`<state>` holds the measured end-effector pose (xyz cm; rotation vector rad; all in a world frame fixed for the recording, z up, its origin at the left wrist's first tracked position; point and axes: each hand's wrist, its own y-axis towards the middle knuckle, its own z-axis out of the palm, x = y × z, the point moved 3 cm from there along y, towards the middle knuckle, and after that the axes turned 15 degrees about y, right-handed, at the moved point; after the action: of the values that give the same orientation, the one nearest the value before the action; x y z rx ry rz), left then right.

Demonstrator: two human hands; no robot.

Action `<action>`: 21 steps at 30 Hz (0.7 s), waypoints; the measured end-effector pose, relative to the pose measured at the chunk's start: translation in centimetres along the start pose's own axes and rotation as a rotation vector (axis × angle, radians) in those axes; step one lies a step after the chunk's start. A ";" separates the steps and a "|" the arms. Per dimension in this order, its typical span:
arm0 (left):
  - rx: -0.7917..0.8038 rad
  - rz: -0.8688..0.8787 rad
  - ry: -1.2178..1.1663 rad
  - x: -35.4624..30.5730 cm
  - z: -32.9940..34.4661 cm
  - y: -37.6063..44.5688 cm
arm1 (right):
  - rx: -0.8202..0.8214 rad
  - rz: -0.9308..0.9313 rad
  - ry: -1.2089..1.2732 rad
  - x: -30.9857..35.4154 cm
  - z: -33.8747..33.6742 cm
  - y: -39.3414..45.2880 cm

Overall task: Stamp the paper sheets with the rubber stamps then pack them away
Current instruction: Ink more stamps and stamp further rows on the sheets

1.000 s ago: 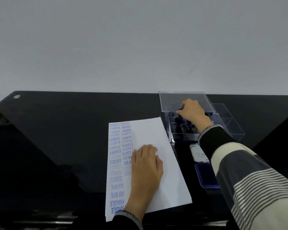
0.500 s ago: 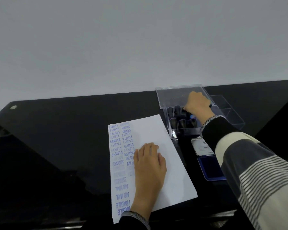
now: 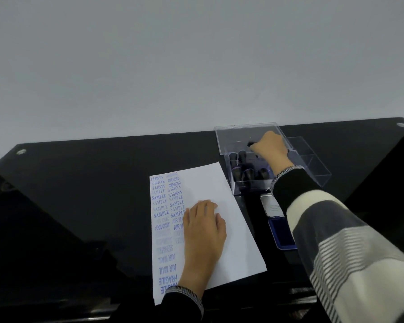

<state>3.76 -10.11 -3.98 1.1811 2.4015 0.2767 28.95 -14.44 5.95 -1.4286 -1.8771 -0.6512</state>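
A white paper sheet [image 3: 222,197] lies on the black table, its left side covered with blue stamped words. My left hand [image 3: 204,231] rests flat on the sheet with straight fingers. To the right stands a clear plastic box [image 3: 250,183] holding several dark rubber stamps [image 3: 237,158]. My right hand [image 3: 269,146] reaches into the back of the box, fingers curled round a dark stamp [image 3: 250,143] whose tip shows at the knuckles. An open blue ink pad [image 3: 278,234] with its silver lid [image 3: 271,206] lies in front of the box, partly hidden by my right sleeve.
The box's clear lid [image 3: 243,134] stands open behind it, and another clear compartment [image 3: 313,164] sits to its right. The glossy black table [image 3: 84,187] meets a plain white wall at its far edge.
My right hand has shifted from the middle of the box to its back and lifted slightly with a stamp. The view tilted. My left hand stayed on the paper.
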 end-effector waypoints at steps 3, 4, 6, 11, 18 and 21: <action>0.026 0.004 0.012 0.0 -0.1 0.1 | -0.067 -0.024 0.447 -0.6 -1.8 -1.6; 0.040 0.016 0.015 -0.1 -0.2 0.2 | -0.103 -0.027 0.543 -0.9 -2.4 -2.7; 0.066 0.067 0.051 -0.6 -0.6 0.4 | -0.096 -0.017 0.731 -1.7 -3.2 -5.1; 0.083 0.113 0.153 -1.1 -1.0 0.5 | 0.068 0.026 0.912 -5.7 -4.0 -10.3; 0.122 0.168 0.288 -3.4 -1.9 0.4 | 0.083 -0.060 0.254 -11.8 -9.1 -14.3; 0.241 0.302 -0.018 -5.2 -1.0 -0.5 | 0.130 -0.110 0.048 -13.2 -10.4 -15.2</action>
<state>5.68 -14.49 -1.67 1.6512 2.2831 0.0690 18.80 -34.39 2.67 -1.2247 -1.9336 -0.5987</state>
